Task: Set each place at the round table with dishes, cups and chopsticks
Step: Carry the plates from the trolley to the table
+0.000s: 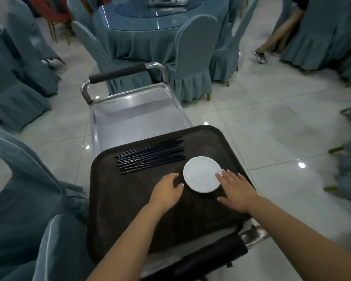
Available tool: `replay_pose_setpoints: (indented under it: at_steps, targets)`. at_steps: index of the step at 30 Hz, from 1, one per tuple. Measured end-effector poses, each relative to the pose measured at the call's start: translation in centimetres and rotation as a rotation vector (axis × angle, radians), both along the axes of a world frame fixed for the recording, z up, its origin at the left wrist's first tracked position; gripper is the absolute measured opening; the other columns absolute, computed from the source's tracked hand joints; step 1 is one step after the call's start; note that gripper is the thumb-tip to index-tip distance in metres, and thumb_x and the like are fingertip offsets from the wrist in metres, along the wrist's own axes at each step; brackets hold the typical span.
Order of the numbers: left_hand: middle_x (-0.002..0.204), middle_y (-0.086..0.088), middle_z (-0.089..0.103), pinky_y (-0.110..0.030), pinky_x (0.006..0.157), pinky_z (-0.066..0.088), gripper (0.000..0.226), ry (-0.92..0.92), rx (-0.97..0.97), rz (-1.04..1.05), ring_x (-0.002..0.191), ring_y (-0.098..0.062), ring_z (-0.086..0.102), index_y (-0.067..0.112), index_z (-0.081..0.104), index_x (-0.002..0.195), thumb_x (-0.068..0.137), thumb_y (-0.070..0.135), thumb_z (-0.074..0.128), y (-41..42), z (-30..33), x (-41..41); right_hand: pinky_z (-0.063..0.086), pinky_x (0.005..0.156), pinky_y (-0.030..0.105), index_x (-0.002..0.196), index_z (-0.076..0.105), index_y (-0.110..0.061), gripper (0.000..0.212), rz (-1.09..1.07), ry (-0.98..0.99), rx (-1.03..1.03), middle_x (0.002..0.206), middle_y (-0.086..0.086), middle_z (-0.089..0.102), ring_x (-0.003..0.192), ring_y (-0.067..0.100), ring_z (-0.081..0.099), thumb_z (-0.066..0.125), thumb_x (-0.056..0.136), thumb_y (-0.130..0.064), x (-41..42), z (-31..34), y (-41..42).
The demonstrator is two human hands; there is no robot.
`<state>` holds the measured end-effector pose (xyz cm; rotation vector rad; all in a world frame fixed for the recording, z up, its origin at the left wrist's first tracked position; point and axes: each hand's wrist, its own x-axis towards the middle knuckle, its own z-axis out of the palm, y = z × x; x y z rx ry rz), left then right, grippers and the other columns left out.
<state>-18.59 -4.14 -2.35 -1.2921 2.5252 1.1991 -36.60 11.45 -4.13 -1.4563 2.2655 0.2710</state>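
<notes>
We are at the fetching step — both hands over the dark tray on the steel cart, closing on the one white dish. Our right hand lies spread and flat, fingertips on the dish's right rim; our left hand is loosely curled just beside its left edge, holding nothing. The black chopsticks lie bundled at the tray's far left. The round table stands well apart, beyond the cart. Next we judge the dish must be pinched by its rim, lifted level and carried over — no cups are visible here.
</notes>
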Motion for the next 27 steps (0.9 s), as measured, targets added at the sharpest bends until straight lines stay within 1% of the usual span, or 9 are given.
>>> replay_pose_setpoints:
  at_steps: [4,8,10,12,16,19,22,25,27]
  targets:
    - [0.144,-0.002,0.043,-0.032,0.102,0.041,0.051,-0.065,0.011,-0.077,0.124,-0.019,0.049,0.020,0.041,0.142,0.094,0.033,0.054,-1.7,-1.3,-2.0,0.005,0.121,0.045,0.153,-0.005,-0.021,0.084,-0.046,-0.006,0.029,0.161,0.009,-0.002,0.149,0.025,-0.001,0.047,0.094,-0.049,-1.2,-1.6,-1.3]
    - [0.142,-0.003,0.039,-0.033,0.100,0.040,0.048,-0.077,-0.017,-0.138,0.126,-0.021,0.043,0.017,0.042,0.139,0.094,0.027,0.052,-2.3,-2.8,-3.7,0.006,0.121,0.044,0.153,-0.008,-0.023,0.084,-0.045,-0.004,0.059,0.161,0.009,-0.003,0.149,0.025,-0.001,0.046,0.094,-0.050,-1.8,-3.0,-2.0]
    - [0.139,-0.004,0.040,-0.033,0.099,0.041,0.048,-0.063,0.030,-0.115,0.122,-0.022,0.047,0.018,0.041,0.138,0.092,0.024,0.052,-2.1,-3.5,-4.2,0.008,0.121,0.043,0.153,-0.009,-0.021,0.086,-0.051,-0.001,0.039,0.161,0.009,-0.002,0.149,0.024,0.000,0.045,0.094,-0.052,-2.0,-3.2,-2.2]
    - [0.131,-0.004,0.044,-0.035,0.095,0.045,0.044,-0.041,0.079,-0.078,0.111,-0.022,0.053,0.020,0.044,0.133,0.090,0.022,0.052,-2.1,-4.4,-4.8,0.009,0.121,0.042,0.153,-0.008,-0.020,0.086,-0.057,-0.005,0.017,0.161,0.010,0.000,0.149,0.024,0.001,0.046,0.093,-0.053,-2.2,-3.5,-2.5]
    - [0.121,-0.001,0.045,-0.026,0.081,0.042,0.040,-0.006,0.130,0.009,0.092,-0.016,0.053,0.020,0.049,0.127,0.088,0.014,0.052,-2.0,-5.2,-5.4,0.011,0.121,0.041,0.153,-0.005,-0.020,0.087,-0.085,-0.035,-0.030,0.161,0.011,0.005,0.149,0.025,0.004,0.048,0.092,-0.054,-1.9,-4.0,-2.7]
    - [0.120,-0.002,0.045,-0.027,0.084,0.044,0.043,0.022,0.153,0.091,0.095,-0.020,0.057,0.020,0.050,0.126,0.086,0.007,0.051,-1.7,-5.0,-5.5,0.011,0.121,0.039,0.153,-0.002,-0.020,0.089,-0.083,-0.033,-0.060,0.159,0.011,0.014,0.148,0.025,0.009,0.051,0.090,-0.054,-1.8,-3.9,-2.9]
    - [0.119,0.000,0.044,-0.030,0.090,0.045,0.045,0.027,0.191,0.171,0.101,-0.020,0.056,0.020,0.050,0.127,0.085,0.005,0.052,-1.1,-4.8,-5.0,0.013,0.121,0.038,0.153,0.001,-0.020,0.095,-0.097,-0.089,-0.104,0.155,0.009,0.025,0.147,0.026,0.014,0.061,0.086,-0.051,-1.5,-3.6,-2.9]
    - [0.116,0.005,0.051,-0.033,0.092,0.049,0.042,0.056,0.201,0.230,0.102,-0.018,0.058,0.025,0.054,0.121,0.082,0.009,0.057,-0.3,-4.5,-3.5,0.028,0.115,0.038,0.152,0.008,-0.024,0.099,-0.141,-0.187,-0.158,0.146,0.006,0.040,0.138,0.026,0.032,0.071,0.078,-0.047,-0.5,-2.8,-2.4]
    - [0.105,0.009,0.061,-0.039,0.088,0.055,0.034,0.112,0.206,0.272,0.096,-0.015,0.061,0.029,0.057,0.106,0.080,0.008,0.060,0.1,-3.7,-2.4,0.040,0.106,0.036,0.151,0.011,-0.029,0.102,-0.166,-0.257,-0.197,0.136,0.002,0.049,0.124,0.021,0.046,0.075,0.073,-0.045,0.1,-1.7,-1.9]
